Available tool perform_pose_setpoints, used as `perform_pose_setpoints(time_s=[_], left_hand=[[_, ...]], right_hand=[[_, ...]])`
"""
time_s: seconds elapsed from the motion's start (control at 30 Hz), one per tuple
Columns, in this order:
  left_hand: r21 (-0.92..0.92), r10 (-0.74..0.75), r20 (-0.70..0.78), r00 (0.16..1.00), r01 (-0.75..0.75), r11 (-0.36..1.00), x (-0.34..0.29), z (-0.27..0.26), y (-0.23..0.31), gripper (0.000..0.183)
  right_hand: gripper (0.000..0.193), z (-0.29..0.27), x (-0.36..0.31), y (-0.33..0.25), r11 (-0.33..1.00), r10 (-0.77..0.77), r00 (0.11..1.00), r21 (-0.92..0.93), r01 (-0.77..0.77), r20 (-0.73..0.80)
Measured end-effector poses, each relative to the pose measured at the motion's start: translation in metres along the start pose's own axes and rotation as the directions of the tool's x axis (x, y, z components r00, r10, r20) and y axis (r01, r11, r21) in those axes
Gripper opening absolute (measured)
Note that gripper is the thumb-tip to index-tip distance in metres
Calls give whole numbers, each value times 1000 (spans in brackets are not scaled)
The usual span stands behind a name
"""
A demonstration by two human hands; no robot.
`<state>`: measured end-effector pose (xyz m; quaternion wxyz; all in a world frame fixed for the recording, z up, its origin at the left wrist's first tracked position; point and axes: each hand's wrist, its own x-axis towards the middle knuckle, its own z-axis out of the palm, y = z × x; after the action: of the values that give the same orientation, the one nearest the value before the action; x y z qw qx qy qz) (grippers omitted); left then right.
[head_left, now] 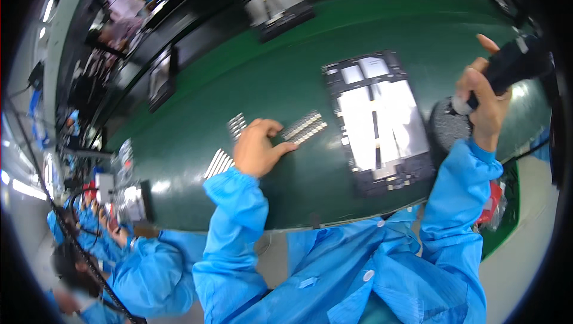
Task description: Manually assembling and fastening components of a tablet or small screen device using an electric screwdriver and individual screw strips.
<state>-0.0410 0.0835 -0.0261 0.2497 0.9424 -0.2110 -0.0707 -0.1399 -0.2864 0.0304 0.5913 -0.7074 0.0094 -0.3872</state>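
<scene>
My left hand (258,148) is over the green work surface, its thumb and index finger apart at the near end of a set of narrow metallic strips (305,127). It does not visibly hold them. Beside the wrist lie more pale strips (219,163), and another small set (236,125) is partly behind the hand. My right hand (486,106) grips a thick black handheld tool (518,66) whose kind I cannot make out. Below that hand sits a round container (450,126) of small grey pieces. Between my hands lies an opened flat device (382,124) with silvery panels and a black frame.
A similar device (276,8) rests at the far edge, and another dark-framed unit (161,78) stands at the far left. Clear plastic bags and a dark-edged box (136,201) are at the left end. A co-worker in blue (146,273) sits left. A green bin (507,213) stands lower right.
</scene>
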Motion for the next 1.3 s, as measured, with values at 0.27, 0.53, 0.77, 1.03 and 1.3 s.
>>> perform_pose_setpoints(time_s=[0.27,0.53,0.77,1.03,1.3], left_hand=[[-172,-158,3,987,156,973,2,-5,2,37],[-139,-165,131,978,183,973,9,-5,10,34],[-572,-210,249,946,318,756,13,-10,-3,23],[-299,-131,34,991,135,945,9,2,3,13],[-192,73,-271,960,-128,973,-7,20,35,8]], right_hand=[[33,-20,0,20,966,84,989,253,-50,-124],[35,-22,-1,36,977,87,989,203,-62,-118],[36,-16,-7,35,973,113,991,209,-95,-77],[35,-13,-8,39,973,148,988,183,-139,-39],[33,-14,-9,40,959,186,981,230,-168,-56]])
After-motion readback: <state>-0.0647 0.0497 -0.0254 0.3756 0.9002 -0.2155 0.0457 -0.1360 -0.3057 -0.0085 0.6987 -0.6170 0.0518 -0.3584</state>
